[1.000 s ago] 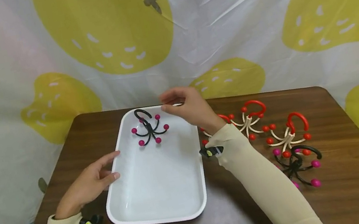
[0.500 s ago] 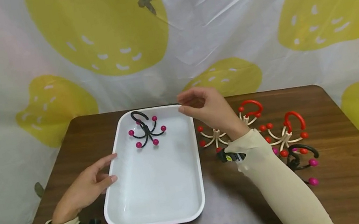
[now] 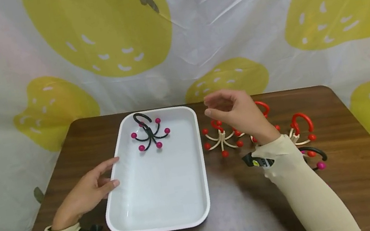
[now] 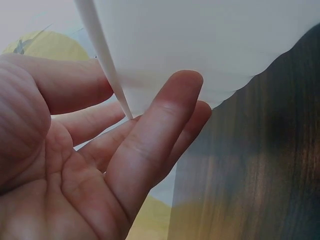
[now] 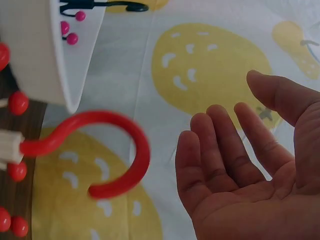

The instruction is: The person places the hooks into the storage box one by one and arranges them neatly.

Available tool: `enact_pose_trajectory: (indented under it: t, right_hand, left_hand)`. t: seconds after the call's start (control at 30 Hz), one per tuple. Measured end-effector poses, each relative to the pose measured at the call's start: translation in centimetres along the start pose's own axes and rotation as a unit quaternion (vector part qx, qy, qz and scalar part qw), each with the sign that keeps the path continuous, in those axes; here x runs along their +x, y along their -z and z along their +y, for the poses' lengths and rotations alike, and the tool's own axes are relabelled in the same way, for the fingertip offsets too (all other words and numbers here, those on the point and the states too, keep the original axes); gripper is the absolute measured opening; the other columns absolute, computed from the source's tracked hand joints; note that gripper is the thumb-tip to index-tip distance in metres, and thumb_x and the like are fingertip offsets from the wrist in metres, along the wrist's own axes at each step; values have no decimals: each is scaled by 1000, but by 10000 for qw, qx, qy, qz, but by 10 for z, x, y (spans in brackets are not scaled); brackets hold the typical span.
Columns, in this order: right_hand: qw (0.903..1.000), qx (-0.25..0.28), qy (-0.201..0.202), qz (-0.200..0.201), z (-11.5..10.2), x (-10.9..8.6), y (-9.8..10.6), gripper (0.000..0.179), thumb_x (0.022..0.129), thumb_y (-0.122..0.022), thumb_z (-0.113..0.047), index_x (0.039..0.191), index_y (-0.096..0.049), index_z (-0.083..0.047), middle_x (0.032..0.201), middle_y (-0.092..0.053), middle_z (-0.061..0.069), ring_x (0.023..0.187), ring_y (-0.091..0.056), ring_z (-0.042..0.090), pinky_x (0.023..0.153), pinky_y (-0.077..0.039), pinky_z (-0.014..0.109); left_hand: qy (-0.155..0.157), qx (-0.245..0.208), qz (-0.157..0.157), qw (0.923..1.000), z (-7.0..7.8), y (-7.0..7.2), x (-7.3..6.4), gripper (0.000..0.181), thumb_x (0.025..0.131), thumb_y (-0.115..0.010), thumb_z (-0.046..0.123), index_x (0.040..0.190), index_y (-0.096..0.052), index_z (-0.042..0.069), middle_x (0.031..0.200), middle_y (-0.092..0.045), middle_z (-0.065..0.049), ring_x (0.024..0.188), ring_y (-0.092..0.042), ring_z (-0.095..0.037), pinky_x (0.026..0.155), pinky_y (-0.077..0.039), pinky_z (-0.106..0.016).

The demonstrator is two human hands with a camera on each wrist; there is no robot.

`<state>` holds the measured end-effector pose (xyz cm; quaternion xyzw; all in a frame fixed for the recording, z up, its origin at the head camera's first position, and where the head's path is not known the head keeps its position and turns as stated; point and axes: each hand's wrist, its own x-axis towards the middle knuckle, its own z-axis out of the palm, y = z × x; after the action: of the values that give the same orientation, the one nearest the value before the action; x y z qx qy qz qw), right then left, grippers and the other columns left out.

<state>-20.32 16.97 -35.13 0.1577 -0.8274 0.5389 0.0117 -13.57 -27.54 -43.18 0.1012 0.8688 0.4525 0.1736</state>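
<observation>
Aloft beyond tray's edge [image 3: 202, 162]: right hand [image 3: 234, 111]

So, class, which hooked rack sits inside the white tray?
The black rack at the far end of the tray; the other black rack and the red-and-cream racks are on the table.

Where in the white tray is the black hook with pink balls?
In the head view, the black hook sits near the far end of the white tray, slightly left of centre.
</observation>
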Motion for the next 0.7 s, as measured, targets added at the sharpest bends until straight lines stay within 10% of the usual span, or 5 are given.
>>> enact_pose_trajectory:
  t: [0.7]
  right_hand:
    - [9969,-684,-386,10,42,-12,9,29,95,-81,-25,121,-77,-12,113,-80,8,96,-74,23,76,-58,22]
  left_hand:
    - [49,-111,-34,9999,-1,-4,0,69,103,-68,13,164,-36,8,155,-49,-29,119,-71,-39,88,-66,-47]
